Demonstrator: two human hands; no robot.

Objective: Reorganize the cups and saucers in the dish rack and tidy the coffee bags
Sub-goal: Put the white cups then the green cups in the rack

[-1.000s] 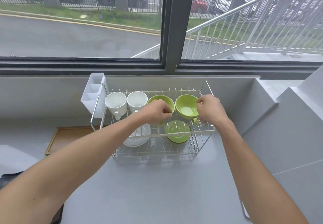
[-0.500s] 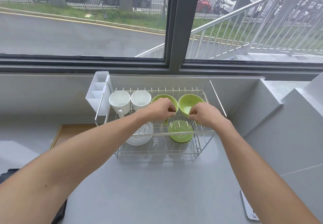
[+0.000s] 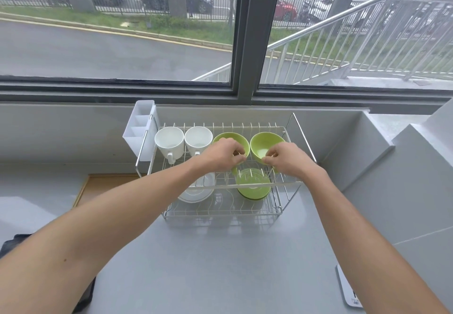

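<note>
STEP: cups on the wire dish rack [image 3: 297, 127] top tier | left hand [image 3: 226, 154] pinches left green ceramic cup [image 3: 230, 142], right hand [image 3: 284, 158] pinches right green ceramic cup [image 3: 263, 145] at near rims | NEXT: likely lift both clear, steadily.

Soft, even daylight comes in through the window [image 3: 117, 27] at the back, bright but overcast (no hard sun patches). The grey desk [image 3: 220, 264] shows only a faint shadow under the rack [image 3: 291, 183] and a pale sheen at far left. Wide-angle distortion bows the window frame and stretches the forearms at the lower corners. Focus is fairly sharp throughout; distant cars look slightly soft.
</note>
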